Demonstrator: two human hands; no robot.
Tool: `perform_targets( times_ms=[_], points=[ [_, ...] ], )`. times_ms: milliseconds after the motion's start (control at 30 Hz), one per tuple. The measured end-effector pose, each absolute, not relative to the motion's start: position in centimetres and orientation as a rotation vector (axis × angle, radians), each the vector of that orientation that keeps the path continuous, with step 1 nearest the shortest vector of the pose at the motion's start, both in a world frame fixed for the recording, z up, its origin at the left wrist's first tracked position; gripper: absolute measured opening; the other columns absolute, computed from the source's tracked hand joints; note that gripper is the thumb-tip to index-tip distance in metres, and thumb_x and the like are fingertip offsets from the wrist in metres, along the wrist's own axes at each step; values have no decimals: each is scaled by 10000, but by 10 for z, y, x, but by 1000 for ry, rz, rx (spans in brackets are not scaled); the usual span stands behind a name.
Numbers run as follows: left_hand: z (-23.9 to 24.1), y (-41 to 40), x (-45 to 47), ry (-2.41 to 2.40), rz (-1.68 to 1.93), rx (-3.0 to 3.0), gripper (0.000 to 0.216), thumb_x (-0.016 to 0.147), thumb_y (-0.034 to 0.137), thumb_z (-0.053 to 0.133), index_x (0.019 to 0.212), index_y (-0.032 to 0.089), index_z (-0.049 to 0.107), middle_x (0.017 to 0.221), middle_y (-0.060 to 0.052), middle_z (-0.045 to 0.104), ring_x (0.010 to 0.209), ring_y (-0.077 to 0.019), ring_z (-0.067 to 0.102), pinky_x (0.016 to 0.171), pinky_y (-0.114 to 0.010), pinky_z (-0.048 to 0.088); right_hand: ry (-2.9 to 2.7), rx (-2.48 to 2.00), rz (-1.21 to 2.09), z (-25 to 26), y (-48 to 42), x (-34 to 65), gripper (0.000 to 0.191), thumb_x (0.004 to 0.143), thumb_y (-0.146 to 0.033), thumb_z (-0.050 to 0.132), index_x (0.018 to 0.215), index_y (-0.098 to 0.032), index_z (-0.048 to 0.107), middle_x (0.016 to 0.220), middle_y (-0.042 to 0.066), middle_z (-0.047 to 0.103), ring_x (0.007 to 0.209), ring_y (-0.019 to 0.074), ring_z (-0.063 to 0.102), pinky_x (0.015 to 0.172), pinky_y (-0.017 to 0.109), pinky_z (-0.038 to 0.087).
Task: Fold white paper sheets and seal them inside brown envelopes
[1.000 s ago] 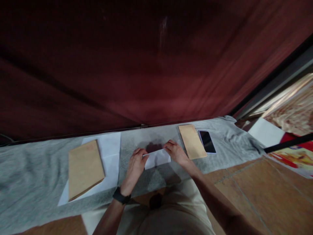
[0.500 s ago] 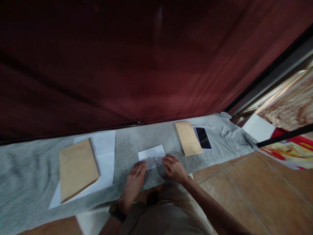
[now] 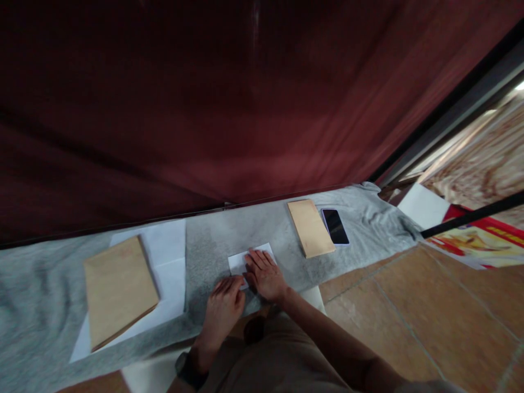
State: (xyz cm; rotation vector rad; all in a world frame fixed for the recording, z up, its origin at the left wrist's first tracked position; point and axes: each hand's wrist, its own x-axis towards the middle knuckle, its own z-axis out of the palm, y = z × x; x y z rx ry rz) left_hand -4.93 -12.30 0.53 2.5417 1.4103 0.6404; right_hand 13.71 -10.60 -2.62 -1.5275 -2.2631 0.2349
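Note:
A folded sheet of white paper (image 3: 237, 263) lies on the grey cloth in front of me, partly covered by my hands. My right hand (image 3: 264, 273) rests flat on top of it, fingers stretched out and a little apart. At the paper's lower left edge is my left hand (image 3: 226, 300), its fingers curled and the thumb side against that edge. The right hand hides much of the paper's right part, including its lower right corner.
Left of me, a stack of brown envelopes (image 3: 120, 292) lies on larger white sheets (image 3: 174, 273). To the right are a single brown envelope (image 3: 311, 228) and a phone (image 3: 336, 226). A dark red curtain (image 3: 245, 136) hangs behind the grey cloth (image 3: 208, 234). A printed carton (image 3: 478, 240) stands far right.
My right hand has left the paper's right edge and moved left, now lying flat across it. My left hand stays near the lower left edge. The view has shifted slightly.

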Motion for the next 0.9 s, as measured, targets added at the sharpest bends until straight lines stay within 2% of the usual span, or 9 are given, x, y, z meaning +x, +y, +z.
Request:
perform_targets(
  times_ms=[100,200,333,500,667,800,900],
  points=[
    [-2,-109,-31,1470,683,2472,451,1027,272,418,1430,153,580,1463,-144,636,1369,-253,593,1144,-443,496,-2325,-1524,240,-24,-106,139,552,1063,-352,505,1588,-195,442,1662,100,404,1527,256,399,1278,464,309],
    [-18,-98,-15,1565,616,2489,602,1056,410,369,1545,67,451,1575,-210,507,1496,-299,453,1219,-519,398,-2328,-1558,227,-26,-106,141,593,1055,-306,486,1623,-184,370,1663,95,402,1537,237,383,1292,443,275],
    [-33,-98,-10,1639,519,2561,653,1059,461,348,1568,61,426,1633,-207,424,1551,-324,354,1263,-549,302,-2276,-1579,190,-33,-109,149,581,1062,-341,473,1613,-176,391,1666,97,396,1541,249,376,1292,460,255],
    [-36,-106,-23,1731,542,2569,616,1064,438,329,1571,110,449,1658,-199,383,1549,-363,347,1235,-591,316,-2223,-1645,131,-34,-111,167,563,1057,-345,489,1572,-121,449,1651,132,411,1527,287,396,1274,502,276],
    [-37,-114,-39,1770,605,2568,661,1068,460,307,1590,66,400,1615,-222,443,1525,-368,390,1228,-593,324,-2183,-1676,112,-32,-112,180,620,1046,-371,512,1606,-131,391,1642,139,424,1518,282,413,1275,502,281],
    [-39,-116,-43,1797,599,2592,669,1067,478,297,1599,85,393,1598,-203,475,1508,-364,420,1222,-584,341,-2142,-1738,100,-28,-109,172,594,1058,-374,491,1584,-108,425,1619,158,456,1504,300,435,1270,537,297],
    [-42,-115,-44,1797,591,2607,681,1065,481,285,1580,55,419,1591,-216,477,1502,-374,426,1218,-591,342,-2144,-1716,112,-23,-106,155,542,1078,-360,459,1571,-134,456,1631,133,447,1501,285,442,1270,507,316]
  ],
)
